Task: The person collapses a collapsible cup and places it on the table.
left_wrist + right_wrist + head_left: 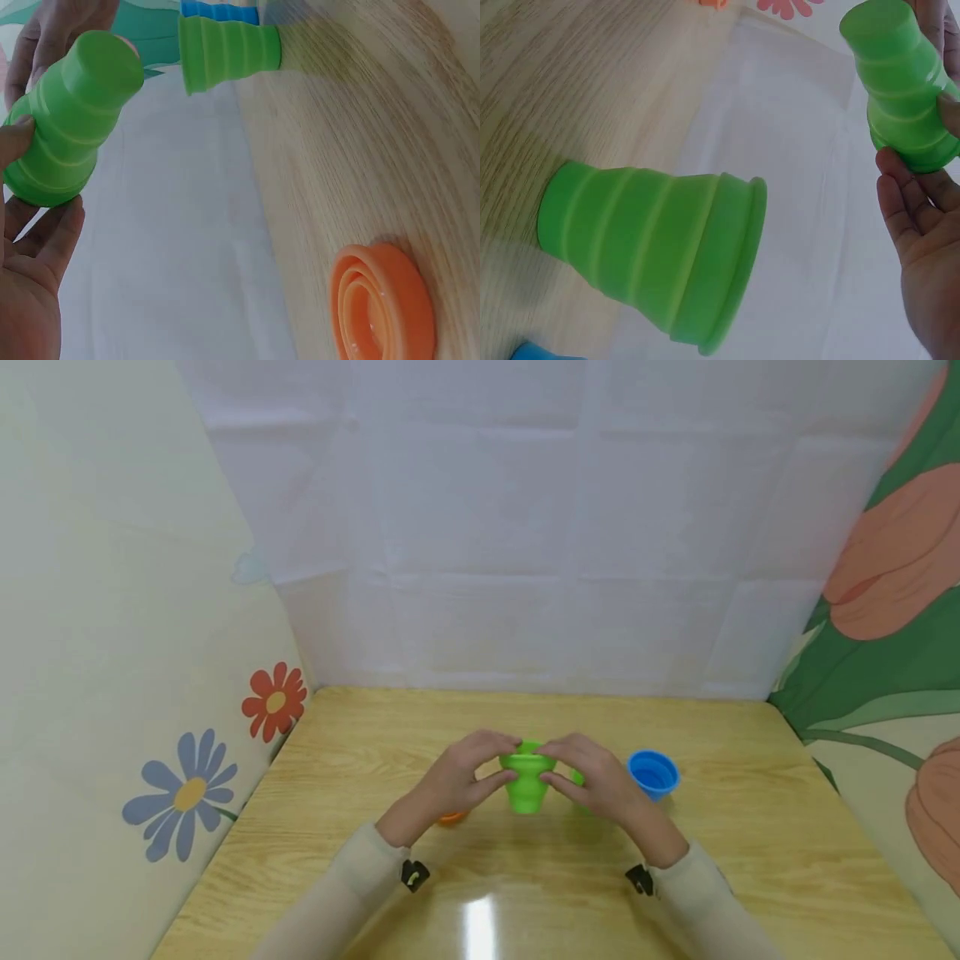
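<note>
Both hands hold a green collapsible cup (pixel 527 789), ribbed and extended, above the table with its mouth up. My left hand (pixel 461 772) pinches it from the left, thumb on the wall and fingers at the rim. From the other side, my right hand (pixel 596 772) grips it the same way. A second green cup (pixel 645 240) stands extended on the table, mostly hidden behind the right hand in the head view. Nearest the left hand lies an orange cup (pixel 386 300), folded flat into rings.
A blue cup (pixel 654 773) stands on the wooden table (pixel 750 860), right of the right hand. White cloth (pixel 480 527) hangs along the table's back edge, and flower-patterned sheets (pixel 191 793) flank both sides.
</note>
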Demonstrator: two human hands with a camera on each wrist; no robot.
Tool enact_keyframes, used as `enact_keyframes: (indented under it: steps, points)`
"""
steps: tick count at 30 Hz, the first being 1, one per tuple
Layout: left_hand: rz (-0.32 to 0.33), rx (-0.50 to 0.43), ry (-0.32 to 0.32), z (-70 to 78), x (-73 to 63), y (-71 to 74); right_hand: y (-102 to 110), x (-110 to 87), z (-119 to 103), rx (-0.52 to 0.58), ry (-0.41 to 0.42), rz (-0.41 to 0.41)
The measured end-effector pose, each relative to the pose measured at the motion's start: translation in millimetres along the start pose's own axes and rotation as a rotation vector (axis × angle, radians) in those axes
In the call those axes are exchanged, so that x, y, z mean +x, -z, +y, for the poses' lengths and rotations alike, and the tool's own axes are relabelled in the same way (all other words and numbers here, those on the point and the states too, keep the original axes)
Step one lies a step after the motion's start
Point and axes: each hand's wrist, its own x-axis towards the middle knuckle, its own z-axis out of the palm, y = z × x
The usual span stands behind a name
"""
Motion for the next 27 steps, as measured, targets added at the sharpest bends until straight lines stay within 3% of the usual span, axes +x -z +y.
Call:
enact_keyframes:
  steps: [4, 9, 12, 20, 27]
  points:
    - [-0.047, -0.053, 0.050, 5.9, -1.6, 2.1, -0.1, -1.3, -5.2, 0.052, -0.048, -0.050]
    - [-0.107, -0.172, 0.155, 13.8, -1.5, 3.2, -0.3, -3.7, -14.8, 0.160, -0.185, -0.101]
    - [-0.122, -0.202, 0.200, 19.2, -0.6, 3.7, -0.9, -5.5, -19.9, 0.168, -0.239, -0.100]
    - [-0.103, -0.149, 0.273, 29.7, -2.4, -1.6, -7.3, -9.7, -25.5, 0.106, -0.220, -0.021]
    - [-0.138, -0.286, 0.355, 31.4, -7.6, -2.6, -15.5, -14.9, -31.5, 0.113, -0.295, -0.001]
